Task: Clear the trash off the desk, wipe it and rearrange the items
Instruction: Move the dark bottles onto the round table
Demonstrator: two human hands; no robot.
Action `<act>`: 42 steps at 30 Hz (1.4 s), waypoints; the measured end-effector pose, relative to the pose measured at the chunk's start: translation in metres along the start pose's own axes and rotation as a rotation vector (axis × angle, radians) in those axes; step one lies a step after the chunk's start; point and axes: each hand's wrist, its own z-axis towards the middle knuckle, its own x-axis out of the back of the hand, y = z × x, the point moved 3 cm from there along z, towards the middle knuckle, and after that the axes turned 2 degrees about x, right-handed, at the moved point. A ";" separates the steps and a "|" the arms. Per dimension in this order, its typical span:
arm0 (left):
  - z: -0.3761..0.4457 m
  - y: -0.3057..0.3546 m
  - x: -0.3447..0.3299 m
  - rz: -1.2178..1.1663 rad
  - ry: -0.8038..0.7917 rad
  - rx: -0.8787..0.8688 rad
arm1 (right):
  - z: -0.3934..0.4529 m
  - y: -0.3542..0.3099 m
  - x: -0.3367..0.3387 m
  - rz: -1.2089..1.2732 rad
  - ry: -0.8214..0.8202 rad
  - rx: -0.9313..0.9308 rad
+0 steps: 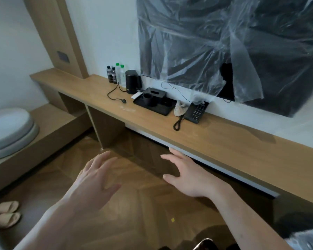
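Desk [215,141]: light wood grain; kettle [132,81], tray [153,107], telephone [197,110]: black. Two bottles [120,73], upper centre: green caps; floor [134,204]: brown herringbone.

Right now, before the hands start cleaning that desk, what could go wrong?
1. The kettle's loose cord lies across the desk; a wiping hand could snag it and pull the black kettle over.
2. The four bottles stand close together beside the kettle, so one bump might topple several.
3. The crumpled trash sits against the black phone and its curly cord; grabbing it carelessly could drag the phone along.
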 end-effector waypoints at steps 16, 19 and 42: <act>0.150 -0.084 0.032 0.044 -0.056 0.099 | 0.186 0.005 0.017 0.016 -0.080 -0.060; 0.203 -0.096 0.037 0.056 -0.130 0.120 | 0.221 0.023 0.030 0.023 -0.096 -0.130; 0.438 -0.336 0.132 -0.074 0.031 0.252 | 0.588 -0.106 0.061 -0.074 -0.156 -0.075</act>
